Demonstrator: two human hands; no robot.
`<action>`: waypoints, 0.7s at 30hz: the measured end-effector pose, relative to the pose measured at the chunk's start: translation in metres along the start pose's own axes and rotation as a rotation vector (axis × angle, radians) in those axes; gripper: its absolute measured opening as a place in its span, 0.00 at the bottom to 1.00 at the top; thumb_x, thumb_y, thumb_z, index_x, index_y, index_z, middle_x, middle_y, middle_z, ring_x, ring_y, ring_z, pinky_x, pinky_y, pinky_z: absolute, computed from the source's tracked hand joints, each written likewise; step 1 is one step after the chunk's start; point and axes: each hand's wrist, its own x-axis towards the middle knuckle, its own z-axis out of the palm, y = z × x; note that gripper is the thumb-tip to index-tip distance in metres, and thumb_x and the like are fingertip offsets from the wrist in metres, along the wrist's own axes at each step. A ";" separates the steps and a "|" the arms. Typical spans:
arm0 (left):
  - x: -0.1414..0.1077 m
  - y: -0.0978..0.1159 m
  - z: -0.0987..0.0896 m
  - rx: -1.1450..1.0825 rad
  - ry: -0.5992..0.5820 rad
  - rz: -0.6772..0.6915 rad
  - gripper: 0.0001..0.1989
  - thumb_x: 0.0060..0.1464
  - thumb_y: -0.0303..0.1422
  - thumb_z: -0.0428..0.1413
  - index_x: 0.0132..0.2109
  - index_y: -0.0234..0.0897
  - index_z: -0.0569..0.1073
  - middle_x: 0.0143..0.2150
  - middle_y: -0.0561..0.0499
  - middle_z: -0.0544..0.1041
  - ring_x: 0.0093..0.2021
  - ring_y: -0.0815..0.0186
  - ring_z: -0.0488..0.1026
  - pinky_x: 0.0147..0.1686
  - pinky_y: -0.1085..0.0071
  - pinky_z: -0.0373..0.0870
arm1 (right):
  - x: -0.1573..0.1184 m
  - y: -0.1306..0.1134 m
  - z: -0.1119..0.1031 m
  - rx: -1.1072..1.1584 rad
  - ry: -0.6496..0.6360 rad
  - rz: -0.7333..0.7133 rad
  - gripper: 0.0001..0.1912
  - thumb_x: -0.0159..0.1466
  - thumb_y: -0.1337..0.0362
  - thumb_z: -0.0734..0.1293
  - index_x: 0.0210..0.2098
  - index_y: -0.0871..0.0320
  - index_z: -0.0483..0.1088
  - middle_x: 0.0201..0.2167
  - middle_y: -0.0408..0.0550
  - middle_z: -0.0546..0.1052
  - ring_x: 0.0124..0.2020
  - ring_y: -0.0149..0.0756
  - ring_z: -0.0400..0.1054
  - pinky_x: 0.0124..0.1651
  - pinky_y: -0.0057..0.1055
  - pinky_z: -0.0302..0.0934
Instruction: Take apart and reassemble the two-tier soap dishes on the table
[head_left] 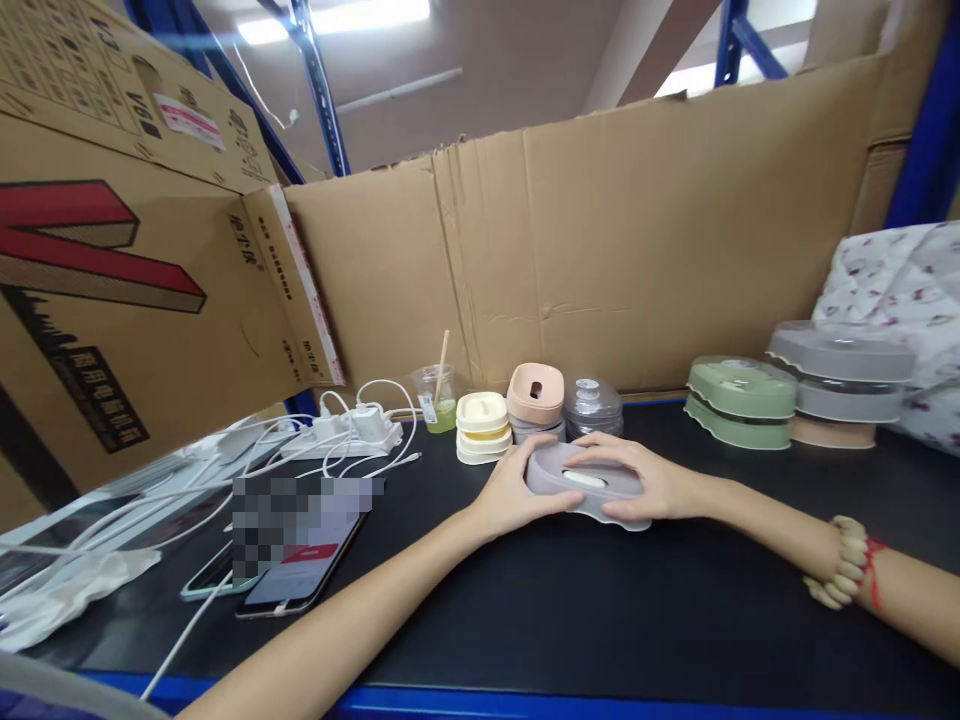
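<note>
A grey oval lid-like piece (pixel 551 470) with a wavy rim and a white insert in its middle slot rests on the black table (pixel 525 620). My left hand (pixel 517 490) grips its left side, thumb along the near edge. Around its right side curls my right hand (pixel 637 480), with a beaded bracelet on that wrist. Just behind stand a cream stack (pixel 482 412), a peach square piece (pixel 535 393) on grey ones, and clear domed covers (pixel 593 408).
Green containers (pixel 741 388) and grey ones (pixel 844 350) are stacked at the right. A cup of green liquid (pixel 439 412) stands behind. Phones (pixel 307 570), cables and a power strip (pixel 345 440) lie left. Cardboard (pixel 637 240) walls the back.
</note>
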 end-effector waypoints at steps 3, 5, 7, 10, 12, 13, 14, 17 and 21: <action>0.001 0.002 0.001 0.178 -0.091 0.010 0.34 0.38 0.43 0.64 0.53 0.35 0.66 0.54 0.44 0.66 0.54 0.55 0.62 0.55 0.59 0.58 | -0.004 -0.005 -0.001 -0.088 -0.056 0.136 0.30 0.51 0.53 0.67 0.52 0.57 0.65 0.56 0.53 0.61 0.55 0.45 0.59 0.56 0.41 0.54; 0.000 0.004 0.001 0.241 -0.109 0.065 0.35 0.41 0.44 0.63 0.54 0.34 0.64 0.54 0.43 0.65 0.55 0.55 0.61 0.56 0.59 0.57 | -0.010 -0.015 -0.004 -0.170 -0.070 0.248 0.31 0.50 0.53 0.67 0.53 0.56 0.65 0.59 0.52 0.59 0.56 0.46 0.59 0.56 0.41 0.54; -0.002 0.006 0.002 0.286 -0.109 0.158 0.33 0.47 0.45 0.59 0.57 0.33 0.61 0.56 0.41 0.64 0.56 0.56 0.60 0.57 0.60 0.56 | -0.017 -0.029 -0.008 -0.295 -0.074 0.331 0.30 0.52 0.52 0.66 0.52 0.56 0.65 0.58 0.53 0.60 0.54 0.48 0.60 0.54 0.42 0.56; -0.004 0.010 0.004 0.356 -0.075 0.281 0.30 0.54 0.43 0.52 0.59 0.31 0.58 0.59 0.39 0.60 0.59 0.56 0.57 0.58 0.59 0.53 | -0.030 -0.053 -0.013 -0.561 -0.062 0.482 0.26 0.55 0.50 0.63 0.48 0.59 0.68 0.49 0.57 0.69 0.45 0.50 0.68 0.46 0.45 0.60; -0.006 0.018 0.009 0.421 -0.046 0.324 0.27 0.55 0.39 0.51 0.59 0.31 0.59 0.60 0.38 0.58 0.60 0.54 0.55 0.59 0.57 0.51 | -0.036 -0.063 -0.015 -0.722 -0.039 0.637 0.25 0.57 0.48 0.62 0.44 0.63 0.70 0.41 0.61 0.72 0.39 0.52 0.70 0.41 0.46 0.62; -0.009 0.025 0.013 0.453 -0.042 0.340 0.25 0.54 0.36 0.51 0.58 0.32 0.61 0.60 0.38 0.58 0.61 0.53 0.54 0.58 0.56 0.50 | -0.039 -0.065 -0.016 -0.778 -0.027 0.713 0.26 0.58 0.47 0.61 0.42 0.64 0.71 0.38 0.63 0.73 0.38 0.53 0.71 0.39 0.45 0.62; -0.015 0.034 0.017 0.476 -0.047 0.351 0.23 0.53 0.33 0.51 0.56 0.32 0.64 0.60 0.37 0.58 0.61 0.52 0.53 0.58 0.54 0.50 | -0.041 -0.065 -0.016 -0.816 -0.014 0.773 0.26 0.58 0.46 0.60 0.39 0.65 0.72 0.36 0.64 0.73 0.37 0.54 0.71 0.37 0.44 0.62; -0.050 0.071 0.028 0.440 -0.048 0.429 0.15 0.53 0.28 0.49 0.48 0.35 0.70 0.59 0.40 0.61 0.62 0.52 0.51 0.58 0.55 0.50 | -0.046 -0.066 -0.020 -0.874 0.076 0.834 0.26 0.58 0.44 0.60 0.32 0.63 0.73 0.32 0.64 0.74 0.34 0.52 0.71 0.33 0.42 0.63; -0.133 0.111 0.033 0.064 0.068 0.340 0.10 0.54 0.35 0.53 0.44 0.41 0.73 0.56 0.44 0.65 0.58 0.55 0.59 0.56 0.60 0.56 | -0.056 -0.102 -0.040 -0.779 0.479 0.519 0.25 0.59 0.43 0.59 0.39 0.58 0.71 0.46 0.61 0.70 0.40 0.51 0.69 0.36 0.45 0.64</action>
